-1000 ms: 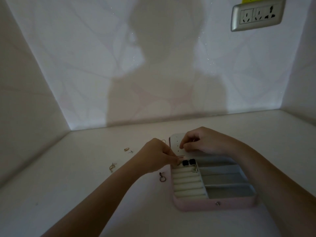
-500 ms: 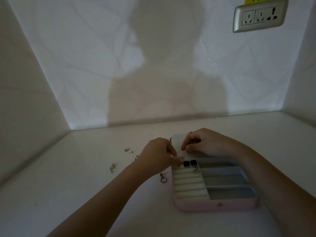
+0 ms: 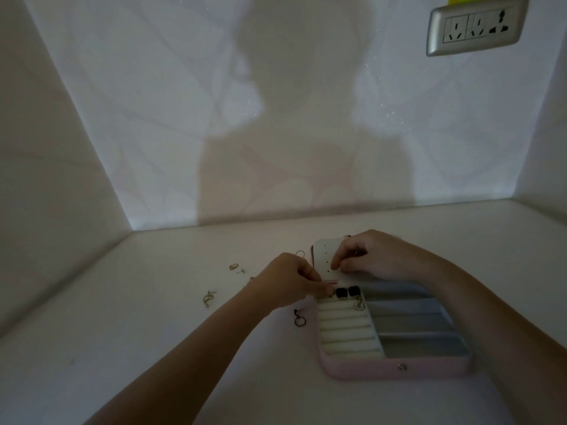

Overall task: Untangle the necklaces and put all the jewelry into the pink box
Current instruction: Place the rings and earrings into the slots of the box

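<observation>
Three pieces sat in the pink box (image 3: 395, 368): two black earrings (image 3: 346, 292) and a gold piece (image 3: 358, 303), all near its 11 o'clock corner. Person's left hand (image 3: 288, 280) pinched a small piece, too small to identify, right at 9 o'clock of the black pair. Their right hand (image 3: 368, 256) lay curled on the lid panel (image 3: 322, 256) at the box's 12 o'clock; couldn't tell if it pinched anything.

Left out on the table (image 3: 153, 332):
- ring (image 3: 299, 319) just off the box's 9 o'clock edge
- hoop (image 3: 300, 253) at 11
- gold earring (image 3: 208, 299) and small bits (image 3: 236, 267) further out toward 10

No necklace was visible. Judged under half done. Open table ran from 6 to 9 o'clock; walls (image 3: 46, 179) closed off 9, 12 and 3 further out.
</observation>
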The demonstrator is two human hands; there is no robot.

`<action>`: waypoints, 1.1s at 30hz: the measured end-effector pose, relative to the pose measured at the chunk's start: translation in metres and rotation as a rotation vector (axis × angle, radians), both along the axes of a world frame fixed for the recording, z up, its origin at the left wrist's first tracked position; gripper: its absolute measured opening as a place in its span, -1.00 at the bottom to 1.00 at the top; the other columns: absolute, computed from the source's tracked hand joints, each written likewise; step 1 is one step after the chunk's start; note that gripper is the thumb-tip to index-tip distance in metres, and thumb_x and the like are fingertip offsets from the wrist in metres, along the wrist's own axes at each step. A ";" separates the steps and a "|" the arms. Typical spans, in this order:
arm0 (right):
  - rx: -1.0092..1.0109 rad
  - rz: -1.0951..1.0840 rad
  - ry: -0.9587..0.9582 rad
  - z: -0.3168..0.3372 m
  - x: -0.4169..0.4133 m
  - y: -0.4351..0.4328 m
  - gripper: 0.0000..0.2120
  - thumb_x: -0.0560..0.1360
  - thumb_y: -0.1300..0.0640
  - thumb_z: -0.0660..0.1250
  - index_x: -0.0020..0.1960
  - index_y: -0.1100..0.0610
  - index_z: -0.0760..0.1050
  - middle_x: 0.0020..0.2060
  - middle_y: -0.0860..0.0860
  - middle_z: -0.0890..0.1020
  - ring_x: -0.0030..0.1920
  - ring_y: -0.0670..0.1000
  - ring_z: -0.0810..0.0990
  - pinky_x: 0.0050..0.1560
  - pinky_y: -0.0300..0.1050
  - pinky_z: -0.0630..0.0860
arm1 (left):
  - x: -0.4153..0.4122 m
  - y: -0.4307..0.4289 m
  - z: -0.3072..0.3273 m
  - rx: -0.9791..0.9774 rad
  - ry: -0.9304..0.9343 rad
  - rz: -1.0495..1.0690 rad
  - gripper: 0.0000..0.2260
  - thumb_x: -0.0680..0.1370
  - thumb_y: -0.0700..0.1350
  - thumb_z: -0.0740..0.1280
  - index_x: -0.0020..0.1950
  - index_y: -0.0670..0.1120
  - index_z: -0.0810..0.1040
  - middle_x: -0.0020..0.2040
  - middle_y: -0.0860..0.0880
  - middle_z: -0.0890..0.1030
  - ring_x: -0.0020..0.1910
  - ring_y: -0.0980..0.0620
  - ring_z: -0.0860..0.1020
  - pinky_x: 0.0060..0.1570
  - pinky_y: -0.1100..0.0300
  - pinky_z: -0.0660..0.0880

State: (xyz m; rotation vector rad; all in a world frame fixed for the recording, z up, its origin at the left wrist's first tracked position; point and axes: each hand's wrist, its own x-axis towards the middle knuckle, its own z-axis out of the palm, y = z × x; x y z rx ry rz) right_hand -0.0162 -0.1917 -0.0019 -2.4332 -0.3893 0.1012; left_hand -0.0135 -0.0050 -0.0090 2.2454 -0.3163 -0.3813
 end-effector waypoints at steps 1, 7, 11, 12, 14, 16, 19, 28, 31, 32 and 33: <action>-0.004 0.000 0.000 0.000 0.000 0.000 -0.86 0.53 0.10 0.34 -0.10 -0.12 0.61 -0.10 -0.15 0.64 -0.05 -0.13 0.59 -0.08 -0.25 0.45 | 0.000 0.000 -0.001 -0.006 -0.006 0.003 -0.79 0.39 -0.04 0.52 -0.32 -0.06 0.54 -0.45 0.05 0.47 -0.50 0.17 0.36 -0.53 0.40 0.29; -0.053 -0.003 -0.023 0.001 0.001 0.001 -0.86 0.55 0.11 0.32 -0.07 -0.10 0.60 -0.11 -0.23 0.59 -0.12 -0.27 0.52 -0.24 -0.41 0.30 | 0.002 -0.001 -0.004 -0.045 0.004 0.011 -0.79 0.38 -0.04 0.53 -0.32 -0.06 0.54 -0.37 0.01 0.54 -0.36 0.10 0.46 -0.39 0.31 0.38; -0.046 -0.012 -0.034 -0.001 0.001 0.001 -0.87 0.55 0.11 0.32 -0.06 -0.09 0.61 -0.10 -0.21 0.60 -0.12 -0.26 0.53 -0.23 -0.40 0.31 | 0.001 -0.002 -0.003 -0.062 0.040 -0.002 -0.80 0.41 -0.08 0.51 -0.29 -0.10 0.53 -0.40 -0.02 0.53 -0.46 0.14 0.44 -0.44 0.35 0.40; -0.045 -0.014 -0.039 -0.001 0.001 0.001 -0.87 0.55 0.11 0.32 -0.06 -0.09 0.61 -0.11 -0.22 0.59 -0.12 -0.27 0.52 -0.24 -0.40 0.30 | 0.000 -0.002 -0.003 -0.064 0.043 -0.001 -0.81 0.41 -0.09 0.50 -0.29 -0.10 0.53 -0.39 -0.02 0.53 -0.46 0.15 0.45 -0.44 0.36 0.41; -0.056 -0.023 -0.059 -0.001 0.001 0.001 -0.86 0.55 0.11 0.32 -0.07 -0.11 0.59 -0.14 -0.25 0.57 -0.14 -0.29 0.51 -0.26 -0.41 0.30 | 0.000 -0.002 -0.003 -0.050 0.031 -0.002 -0.81 0.42 -0.09 0.49 -0.29 -0.08 0.52 -0.38 -0.01 0.54 -0.46 0.16 0.45 -0.43 0.36 0.42; -0.069 -0.037 -0.084 -0.002 0.001 0.001 -0.84 0.55 0.12 0.31 -0.09 -0.13 0.57 -0.16 -0.26 0.55 -0.16 -0.30 0.50 -0.28 -0.42 0.30 | 0.000 -0.002 -0.003 -0.010 -0.001 -0.019 -0.81 0.43 -0.07 0.49 -0.29 -0.07 0.53 -0.37 0.01 0.55 -0.46 0.19 0.45 -0.43 0.38 0.41; -0.059 -0.077 -0.144 -0.005 0.003 0.004 -0.86 0.56 0.11 0.29 -0.05 -0.13 0.54 -0.11 -0.25 0.53 -0.17 -0.30 0.47 -0.29 -0.43 0.31 | 0.003 0.006 0.006 0.037 -0.066 -0.048 -0.84 0.44 -0.03 0.47 -0.21 -0.05 0.54 -0.31 0.05 0.57 -0.40 0.20 0.48 -0.41 0.38 0.40; -0.124 -0.154 -0.251 -0.011 0.005 0.005 -0.75 0.57 0.10 0.28 0.24 -0.02 0.49 0.18 -0.12 0.45 0.16 -0.13 0.39 0.04 -0.27 0.25 | 0.042 0.100 0.023 0.092 -0.219 0.230 -0.96 0.51 -0.15 0.39 -0.12 -0.10 0.59 -0.18 -0.05 0.64 -0.31 0.13 0.54 -0.33 0.33 0.44; -0.120 -0.147 -0.256 -0.013 0.006 0.005 -0.77 0.57 0.12 0.27 0.21 -0.02 0.51 0.12 -0.15 0.46 0.09 -0.17 0.39 -0.06 -0.31 0.29 | 0.049 0.112 0.011 0.231 -0.132 0.141 -0.96 0.48 -0.22 0.41 -0.11 -0.10 0.63 -0.17 -0.04 0.65 -0.25 0.12 0.56 -0.32 0.39 0.46; -0.118 -0.138 -0.249 -0.014 0.007 0.004 -0.77 0.57 0.13 0.27 0.21 -0.02 0.52 0.10 -0.15 0.48 0.08 -0.17 0.41 -0.11 -0.38 0.29 | 0.050 0.113 0.008 0.241 -0.123 0.119 -0.94 0.47 -0.24 0.42 -0.11 -0.09 0.64 -0.19 -0.02 0.64 -0.25 0.12 0.56 -0.33 0.42 0.47; -0.117 -0.128 -0.242 -0.015 0.007 0.004 -0.78 0.56 0.13 0.28 0.19 -0.01 0.53 0.09 -0.14 0.49 0.08 -0.16 0.43 -0.13 -0.42 0.28 | 0.051 0.113 0.007 0.241 -0.124 0.101 -0.92 0.46 -0.25 0.43 -0.11 -0.08 0.65 -0.20 -0.01 0.64 -0.25 0.12 0.56 -0.34 0.44 0.47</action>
